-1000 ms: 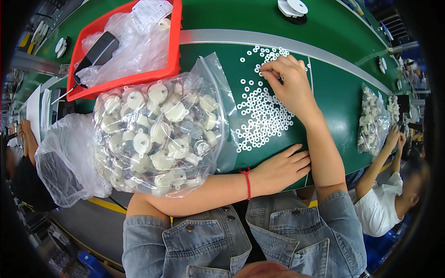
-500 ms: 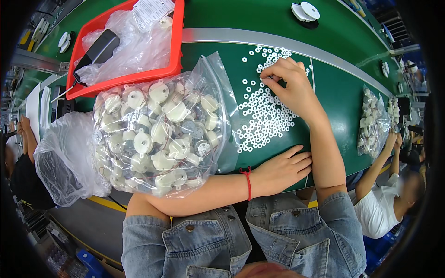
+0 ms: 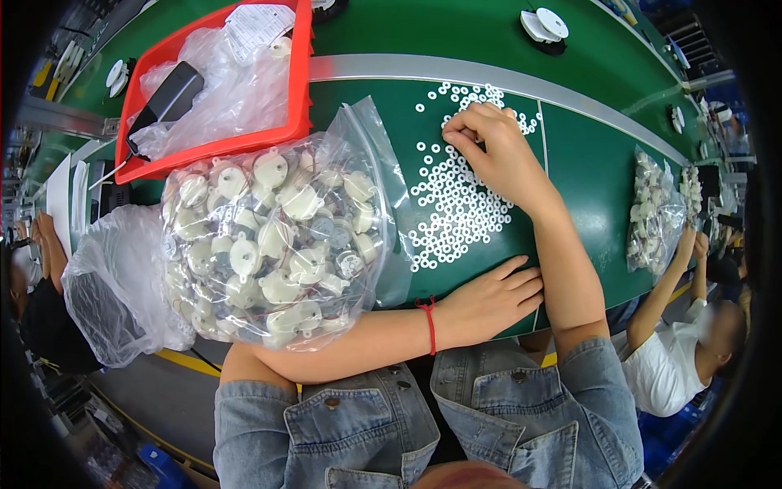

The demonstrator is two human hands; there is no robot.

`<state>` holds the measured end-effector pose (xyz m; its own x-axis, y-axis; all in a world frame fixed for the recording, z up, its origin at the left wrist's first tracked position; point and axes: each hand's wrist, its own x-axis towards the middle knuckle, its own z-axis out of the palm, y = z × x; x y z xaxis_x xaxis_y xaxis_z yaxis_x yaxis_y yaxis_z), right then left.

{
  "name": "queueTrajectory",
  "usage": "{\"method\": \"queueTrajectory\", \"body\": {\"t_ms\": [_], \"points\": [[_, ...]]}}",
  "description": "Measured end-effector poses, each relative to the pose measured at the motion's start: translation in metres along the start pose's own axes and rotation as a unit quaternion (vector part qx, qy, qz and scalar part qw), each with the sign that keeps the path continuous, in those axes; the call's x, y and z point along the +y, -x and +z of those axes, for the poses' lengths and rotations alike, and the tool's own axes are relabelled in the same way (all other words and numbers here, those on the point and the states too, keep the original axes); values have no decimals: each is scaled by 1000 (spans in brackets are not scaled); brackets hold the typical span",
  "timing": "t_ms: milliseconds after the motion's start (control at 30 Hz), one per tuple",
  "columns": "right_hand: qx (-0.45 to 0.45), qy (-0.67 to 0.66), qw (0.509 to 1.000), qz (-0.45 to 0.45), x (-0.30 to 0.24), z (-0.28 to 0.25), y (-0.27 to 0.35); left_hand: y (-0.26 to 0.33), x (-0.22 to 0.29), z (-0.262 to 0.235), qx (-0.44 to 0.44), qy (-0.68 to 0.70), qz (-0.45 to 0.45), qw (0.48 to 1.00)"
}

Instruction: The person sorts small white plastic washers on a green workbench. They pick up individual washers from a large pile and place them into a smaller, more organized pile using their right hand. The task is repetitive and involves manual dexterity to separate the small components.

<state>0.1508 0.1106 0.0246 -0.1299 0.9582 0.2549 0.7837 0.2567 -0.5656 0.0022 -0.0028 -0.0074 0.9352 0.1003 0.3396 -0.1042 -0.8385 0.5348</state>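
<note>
Right hand (image 3: 497, 151): pinched together over white washers (image 3: 460, 204)
Left hand (image 3: 489, 307): flat, slightly apart, at near edge of tabletop (image 3: 586, 232)

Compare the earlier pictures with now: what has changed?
The topmost white disc slid right; a dark object appeared by the red bin. Nothing visibly taken or released. The right hand over the white rings and the resting left hand stayed roughly put.

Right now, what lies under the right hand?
White rings show on the green table, on the near and far sides of the right hand; whatever lies directly beneath it is covered.
</note>
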Motion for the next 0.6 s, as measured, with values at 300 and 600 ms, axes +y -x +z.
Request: {"method": "queueTrajectory", "body": {"t_ms": [300,600], "points": [[-20,35,998,-54,-7,-11,8,1,0,2,8,2,-3,1000],[-10,-7,1000,6,-5,1,4,1,0,3,0,10,-5,1000]]}}
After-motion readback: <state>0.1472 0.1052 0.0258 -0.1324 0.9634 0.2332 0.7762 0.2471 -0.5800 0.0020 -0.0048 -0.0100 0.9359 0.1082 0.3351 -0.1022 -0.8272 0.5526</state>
